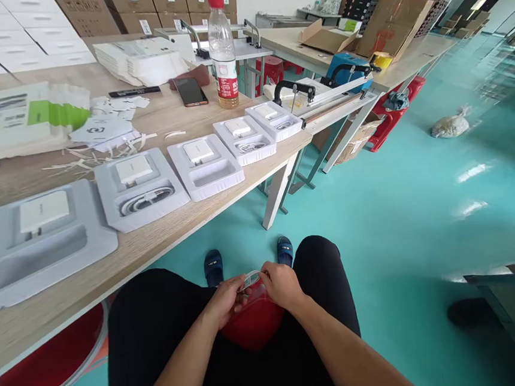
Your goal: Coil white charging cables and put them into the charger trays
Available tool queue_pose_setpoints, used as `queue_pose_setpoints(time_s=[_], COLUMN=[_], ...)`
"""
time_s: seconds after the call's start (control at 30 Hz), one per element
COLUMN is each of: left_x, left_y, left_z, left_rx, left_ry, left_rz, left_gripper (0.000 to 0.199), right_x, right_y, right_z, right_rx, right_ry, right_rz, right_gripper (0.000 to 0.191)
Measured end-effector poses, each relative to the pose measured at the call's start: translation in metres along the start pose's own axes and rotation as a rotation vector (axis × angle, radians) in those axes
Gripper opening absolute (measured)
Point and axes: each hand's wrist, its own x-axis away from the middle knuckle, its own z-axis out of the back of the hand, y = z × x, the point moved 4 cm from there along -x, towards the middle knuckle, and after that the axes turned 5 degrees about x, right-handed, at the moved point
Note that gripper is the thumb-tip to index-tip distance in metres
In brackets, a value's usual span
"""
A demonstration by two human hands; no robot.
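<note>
Head view, your hands: your left hand (225, 301) and your right hand (282, 284) meet low in the middle, over your lap, just above the red round stool seat (253, 322) between your thighs.
Fingers: the fingers of both hands are pinched on a thin white coiled cable (250, 277); left grips its left end, right its right end, and the loop shows in the gap between them.
Cable's place: near you, well below the worktop edge, in front of your two dark blue slippers (213, 266) on the teal floor (398, 205).
Worktop: the pale wood worktop (161, 123) runs along the left, from near left to far right.
Trays: a row of white moulded plastic trays lies along its near edge, each with a white square charger in its upper pocket. The second tray from the left (140, 188) has a coiled cable in its lower pocket; the next tray to the right (205, 164) has that pocket bare.
Farther back: a clear plastic bottle with a red cap (222, 52) stands upright, and just left of it a dark smartphone (190, 91) lies flat.
Far left: stacks of white flat cartons (142, 59) and loose paper scraps (108, 131).
Far right: a blue and black heat sealer (333, 84) sits on the next table.
</note>
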Motion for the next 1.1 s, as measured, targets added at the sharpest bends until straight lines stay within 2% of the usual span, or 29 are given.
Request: queue_pose_setpoints(time_s=[0.13,0.23,0.33,0.47,0.57,0.63,0.77,0.87,0.93,1.1], left_x=[-0.001,0.0,0.003,0.006,0.008,0.008,0.007,0.007,0.008,0.012], left_y=[-0.003,0.0,0.004,0.006,0.007,0.007,0.009,0.013,0.016,0.022], left_z=[-0.004,-0.007,-0.008,-0.009,-0.008,-0.008,-0.006,-0.005,-0.006,-0.007], left_rx=[0.023,0.057,0.085,0.116,0.13,0.132,0.105,0.04,-0.024,-0.163], left_ry=[-0.034,-0.087,-0.125,-0.16,-0.167,-0.16,-0.126,-0.104,-0.095,-0.055], left_rz=[0.02,0.022,0.044,0.07,0.074,0.064,-0.03,-0.146,-0.213,-0.329], left_gripper=[0.043,0.036,0.033,0.033,0.033,0.032,0.033,0.038,0.044,0.045], right_x=[-0.005,-0.01,-0.012,-0.011,-0.009,-0.009,-0.01,-0.012,-0.014,-0.017], right_y=[0.002,0.001,0.002,0.004,0.004,0.003,0.0,0.001,0.005,0.008], right_z=[-0.011,-0.023,-0.032,-0.036,-0.034,-0.032,-0.02,-0.011,-0.007,-0.004], right_rx=[-0.261,-0.455,-0.589,-0.662,-0.637,-0.581,-0.394,-0.286,-0.237,-0.135], right_ry=[0.003,-0.019,-0.03,-0.104,-0.133,-0.108,0.064,0.158,0.16,0.053], right_rz=[-0.138,-0.2,-0.227,-0.231,-0.217,-0.201,-0.156,-0.103,-0.07,0.009], right_gripper=[0.019,0.016,0.014,0.018,0.023,0.024,0.017,0.044,0.051,0.028])
